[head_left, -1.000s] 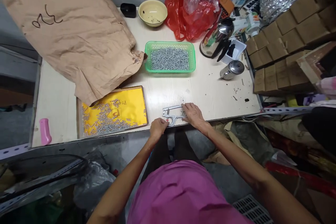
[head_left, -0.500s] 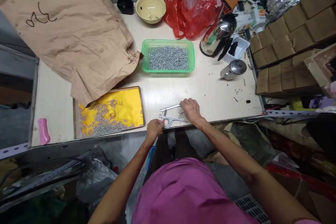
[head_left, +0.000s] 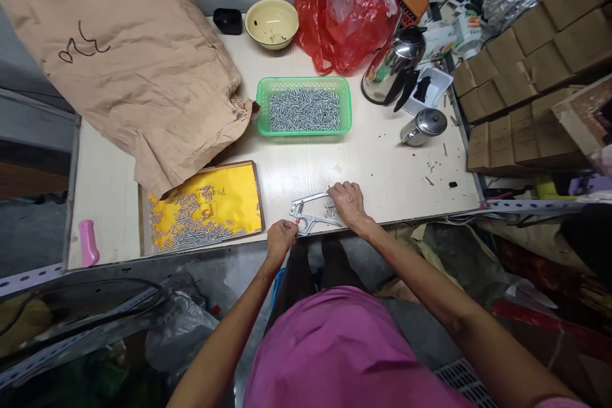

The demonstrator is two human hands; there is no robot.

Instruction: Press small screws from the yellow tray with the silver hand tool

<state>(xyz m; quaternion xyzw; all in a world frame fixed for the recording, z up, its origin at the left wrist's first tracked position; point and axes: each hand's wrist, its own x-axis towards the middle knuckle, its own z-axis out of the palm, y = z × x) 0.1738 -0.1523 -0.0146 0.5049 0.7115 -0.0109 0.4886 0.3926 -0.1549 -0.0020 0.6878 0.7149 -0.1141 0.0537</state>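
A silver pliers-like tool (head_left: 313,221) with two long arms and a small spring lies near the table's front edge, its arms spread apart. My right hand (head_left: 350,204) is closed over the far arm's end, fingers curled around it. At the tool's head, my left hand (head_left: 282,238) is closed in a pinch beside a small red part. Whatever sits between those fingertips is too small to name. Some tiny loose pieces (head_left: 331,211) lie between the tool's arms, partly covered by my right hand.
Left of my hands, a shallow yellow-lined tray (head_left: 239,188) holds metal pins. More pins fill a green basket (head_left: 304,134) behind. A brown paper sack (head_left: 138,70) overhangs the tray. A steel canister (head_left: 421,129), a kettle (head_left: 394,70) and stacked cartons (head_left: 516,89) stand right.
The camera view has shifted slightly, moving the sack, tray and pink handle a little right and down. Both hands keep nearly the same place and hold on the tool.
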